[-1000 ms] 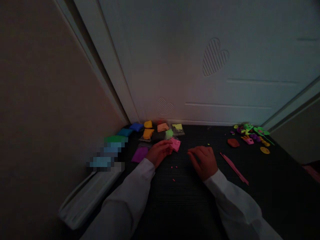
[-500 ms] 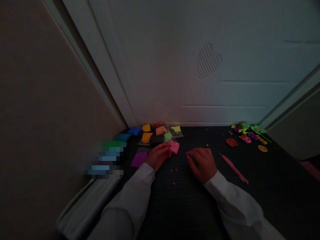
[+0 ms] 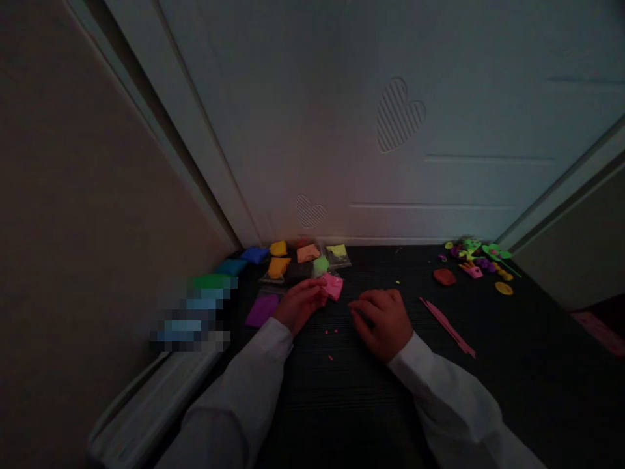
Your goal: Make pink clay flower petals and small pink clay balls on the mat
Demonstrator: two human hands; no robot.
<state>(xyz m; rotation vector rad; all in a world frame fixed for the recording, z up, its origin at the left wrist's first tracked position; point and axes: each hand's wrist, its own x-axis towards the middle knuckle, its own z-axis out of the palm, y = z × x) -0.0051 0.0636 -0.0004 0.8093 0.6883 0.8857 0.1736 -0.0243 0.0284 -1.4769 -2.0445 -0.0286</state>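
My left hand (image 3: 300, 306) is closed, its fingertips on a lump of bright pink modelling clay (image 3: 333, 286) at the middle of the dark table. To its right, my right hand (image 3: 385, 324) hovers over or rests on the table; which of the two I cannot tell. Its thumb and forefinger meet in a pinch, and anything between them is too small or dark to make out. Tiny pink clay bits (image 3: 331, 357) lie on the table between my hands. Right of my right hand lie slim pink modelling tools (image 3: 448, 327).
Behind my left hand are several clay packets, including orange (image 3: 278, 268), purple (image 3: 262, 310) and yellow (image 3: 338, 251). Blue packets (image 3: 254, 255) line the left edge near a pale long box (image 3: 156, 397). Far right are a red clay piece (image 3: 444, 277) and small colourful clay shapes (image 3: 472, 269).
The view has shifted slightly, so everything sits a little further left. My right hand has moved a little left towards the pink clay. My left hand keeps its hold.
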